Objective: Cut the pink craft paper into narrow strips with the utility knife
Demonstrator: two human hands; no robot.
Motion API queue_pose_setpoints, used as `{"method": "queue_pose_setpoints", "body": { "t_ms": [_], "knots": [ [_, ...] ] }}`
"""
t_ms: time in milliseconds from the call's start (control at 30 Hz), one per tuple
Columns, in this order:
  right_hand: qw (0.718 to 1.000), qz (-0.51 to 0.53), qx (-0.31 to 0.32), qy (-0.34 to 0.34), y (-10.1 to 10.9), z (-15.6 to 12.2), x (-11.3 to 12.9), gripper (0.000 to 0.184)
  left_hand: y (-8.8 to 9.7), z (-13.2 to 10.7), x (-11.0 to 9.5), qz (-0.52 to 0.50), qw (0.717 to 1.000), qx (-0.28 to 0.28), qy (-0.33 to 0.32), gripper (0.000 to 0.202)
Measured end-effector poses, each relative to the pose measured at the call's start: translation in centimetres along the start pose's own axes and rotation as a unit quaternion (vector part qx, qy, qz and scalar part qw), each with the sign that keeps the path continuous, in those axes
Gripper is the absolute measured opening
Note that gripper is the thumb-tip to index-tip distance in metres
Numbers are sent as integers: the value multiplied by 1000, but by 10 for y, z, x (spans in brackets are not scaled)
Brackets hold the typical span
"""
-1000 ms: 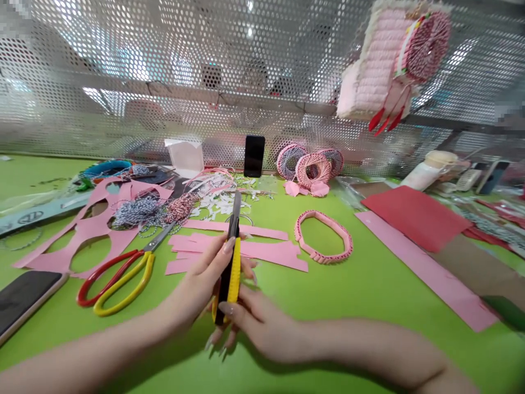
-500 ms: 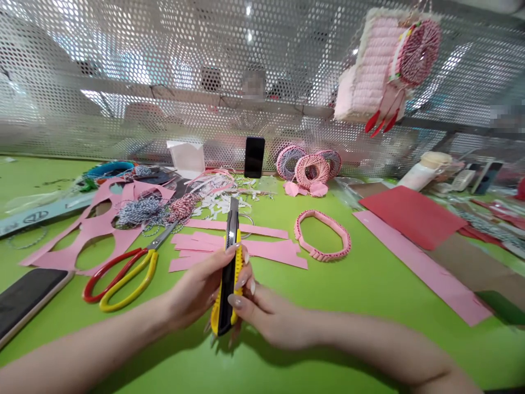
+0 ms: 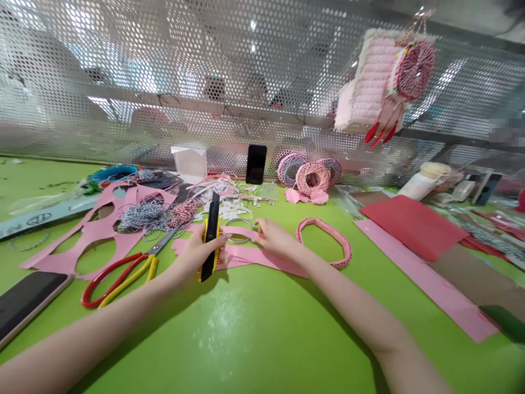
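**Two-handed hold over**

A moment ago both hands were working together on the knife, held above the green worktop [image 3: 254, 339]. They have now parted. My left hand [image 3: 197, 253] is closed around the knife [image 3: 211, 236] on its own. The knife stands upright with its tip up and its black face toward me, the yellow edge showing low down. It sits over the near end of the pink strips [image 3: 262, 264], and I cannot tell from here whether its blade is out.

My right hand [image 3: 274, 238] has crossed to those strips and is partly open, with the fingertips down on the paper, just beside a metal ring [image 3: 238, 220]. Whether it is pinching the paper or only resting there, I cannot tell.

Around the hands: scissors [image 3: 158, 246] with red and yellow handles lie near my left hand, and a pink braided loop [image 3: 324, 221] lies just beyond my right. Farther left are a cut-out pink sheet [image 3: 94, 230] and a tangle of twine [image 3: 141, 216].
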State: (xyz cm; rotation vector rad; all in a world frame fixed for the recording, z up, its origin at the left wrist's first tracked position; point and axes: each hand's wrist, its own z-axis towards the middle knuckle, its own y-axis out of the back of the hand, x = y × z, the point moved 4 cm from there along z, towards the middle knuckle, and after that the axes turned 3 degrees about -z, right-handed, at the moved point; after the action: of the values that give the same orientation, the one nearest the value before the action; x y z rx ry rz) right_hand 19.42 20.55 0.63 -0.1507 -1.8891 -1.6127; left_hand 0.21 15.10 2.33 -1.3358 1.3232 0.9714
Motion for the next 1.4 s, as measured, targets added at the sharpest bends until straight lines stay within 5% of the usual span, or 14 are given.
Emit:
{"method": "queue_pose_setpoints", "body": {
  "t_ms": [267, 400, 600, 800, 900, 1100, 1200, 1400],
  "knots": [
    [978, 205, 8, 29, 18, -11, 4, 17, 2, 6, 3, 18, 1000, -4, -23, 42],
    [920, 378, 90, 52, 16, -30, 27, 22, -6, -4, -13, -8, 998, 12, -69, 45],
    [821, 530, 207, 40, -14, -50, 53, 27, -2, -16, -41, -7, 989, 6, -149, 41],
    [761, 602, 242, -17, -28, -56, 58, 17, 8, -28, -58, 94, 952, -55, -285, 36],
    [741, 624, 245, -41, -29, -56, 61, 39, 11, -28, -54, 169, 940, -41, -294, 40],
    [726, 644, 234, -63, -25, -55, 64, 60, -4, -25, -33, 348, 892, 133, -255, 85],
    [725, 641, 244, -70, -25, -56, 63, 47, -9, -26, -25, 388, 872, 190, -228, 92],
    [739, 632, 225, -65, -29, -51, 54, 6, -7, -24, -34, 365, 888, 205, -191, 84]
  ]
}}
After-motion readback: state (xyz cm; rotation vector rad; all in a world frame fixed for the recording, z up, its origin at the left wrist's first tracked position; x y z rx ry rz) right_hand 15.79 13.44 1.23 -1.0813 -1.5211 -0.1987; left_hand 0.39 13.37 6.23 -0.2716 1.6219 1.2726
